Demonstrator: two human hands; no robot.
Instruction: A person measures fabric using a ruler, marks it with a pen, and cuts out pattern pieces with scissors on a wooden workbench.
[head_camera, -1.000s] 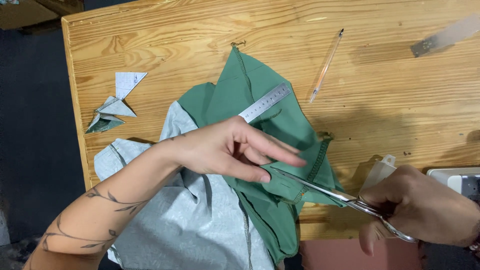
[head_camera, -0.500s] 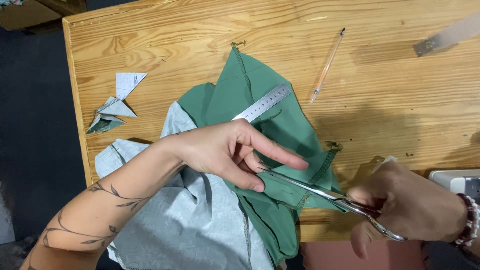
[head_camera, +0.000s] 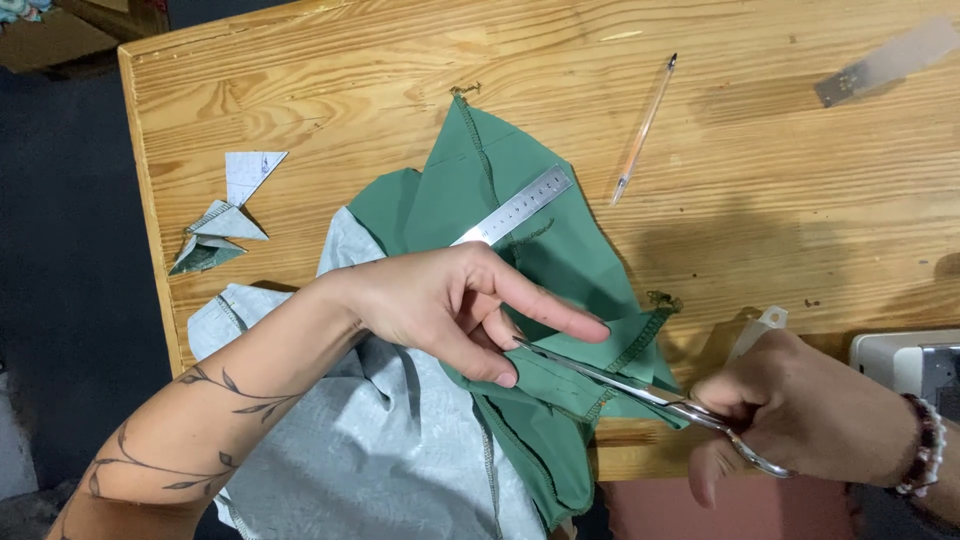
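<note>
1. We see our left hand (head_camera: 450, 305) at the centre of the frame, pressing flat on a piece of green fabric (head_camera: 520, 250) — fingers spread and stretched toward the right, grasping nothing, the thumb tip on the cloth near the scissor tips.
2. Our right hand (head_camera: 790, 410) sits at the lower right, its grip closed around the handles of a pair of metal scissors (head_camera: 640, 392), fingers through the loops.
3. The scissor blades run up and left from that hand, over the counter edge, and lie on the green fabric; their tips end just under the left fingers. The blades look nearly closed — we cannot tell whether cloth lies between them.
4. The green fabric lies at the middle of the wooden counter (head_camera: 800, 200), its stitched edge hanging past the counter's near edge at the lower centre.
5. A pale grey fabric (head_camera: 400, 450) lies under and left of the green one, filling the lower left centre beneath the left forearm.
6. A steel ruler (head_camera: 515, 205) rests slantwise on the green fabric, just above the left hand.
7. A clear pen (head_camera: 645, 125) lies on the bare counter at the upper right of centre, apart from the fabric.
8. Small fabric scraps (head_camera: 225, 210) sit at the left edge of the counter.
</note>
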